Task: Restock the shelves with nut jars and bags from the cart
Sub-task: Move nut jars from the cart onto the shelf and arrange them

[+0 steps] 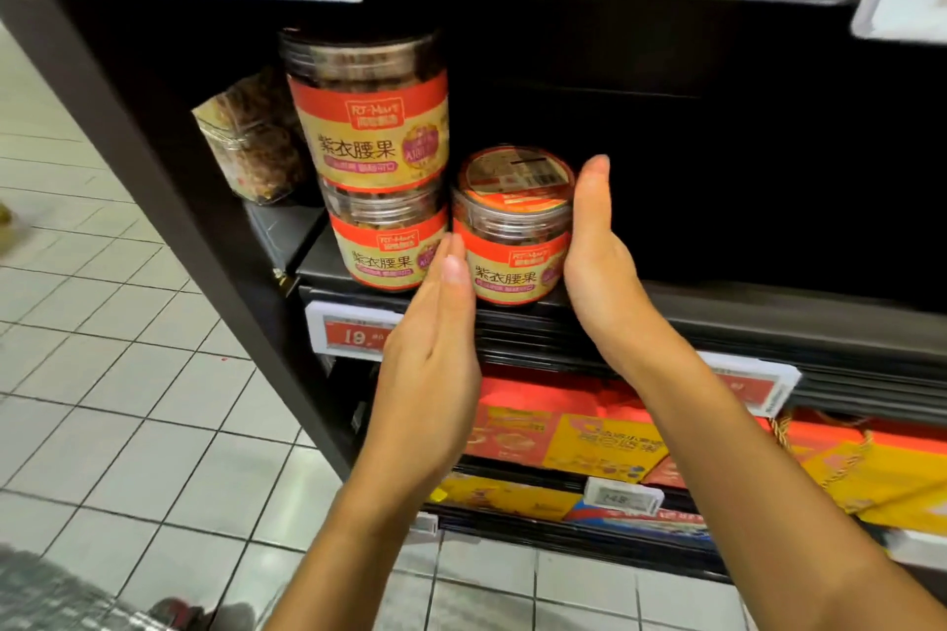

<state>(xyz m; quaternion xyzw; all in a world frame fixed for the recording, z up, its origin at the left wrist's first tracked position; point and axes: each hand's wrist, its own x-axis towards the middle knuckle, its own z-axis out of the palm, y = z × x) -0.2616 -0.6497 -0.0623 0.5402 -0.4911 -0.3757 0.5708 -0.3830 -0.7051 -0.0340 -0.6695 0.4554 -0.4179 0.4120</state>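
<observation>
Dark shelf (743,310): nut jar (512,241) flanked by flat left hand (435,348), right hand (594,261), fingers straight, nothing grasped. Risk: leftward nudge toppling stacked jars (371,128) alongside.

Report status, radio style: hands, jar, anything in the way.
Left hand, right hand open, flanking the jar. Jar upright on shelf, beside stacked jars. Nothing visibly in the way.

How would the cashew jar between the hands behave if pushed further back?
The cashew jar looks like rigid clear plastic, so probably stiff. Upright and squat, it should slide on the shelf rather than tip. Nut-filled, likely heavy.
</observation>
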